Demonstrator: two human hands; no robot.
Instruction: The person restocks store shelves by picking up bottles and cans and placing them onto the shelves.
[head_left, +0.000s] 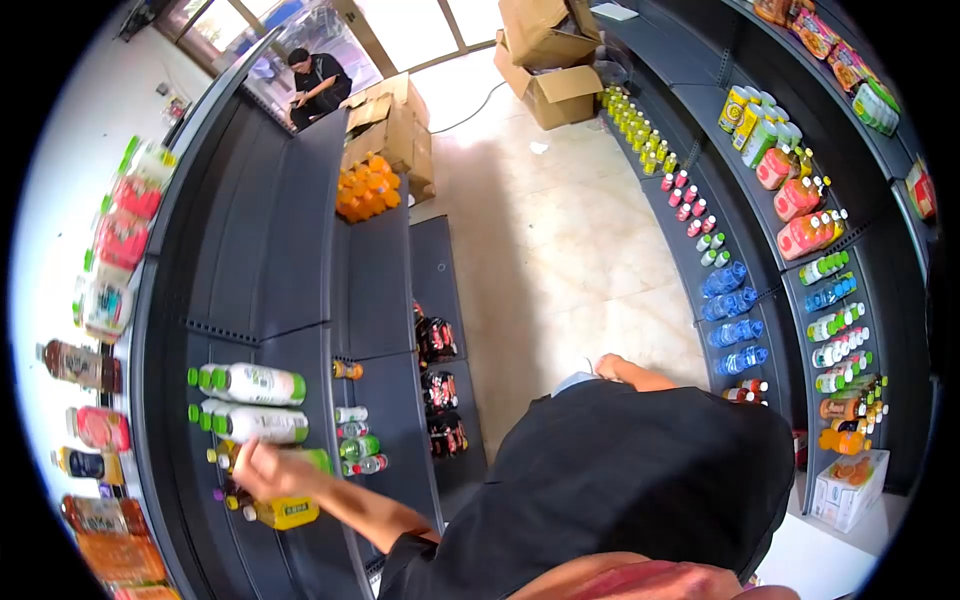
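My left hand (263, 472) reaches over the left shelf with its fingers curled in, among bottles with yellow and purple caps. Whether it grips one of them is hidden by the hand. Just beyond it lie white bottles with green caps (255, 424). A bottle of yellow liquid (287, 512) is beside the hand on the near side. My right hand (612, 368) is low over the aisle with its fingers curled. Close to it shows a pale blue patch (573, 382), too small to name; what the hand holds, if anything, cannot be made out.
Orange drink bottles (368, 188) stand farther along the left shelf, dark-packaged drinks (440, 393) on its lowest level. Cardboard boxes (562, 95) stand at the aisle's far end. The right shelf holds blue bottles (733, 305) and other drinks. A person (318, 85) sits by the doorway.
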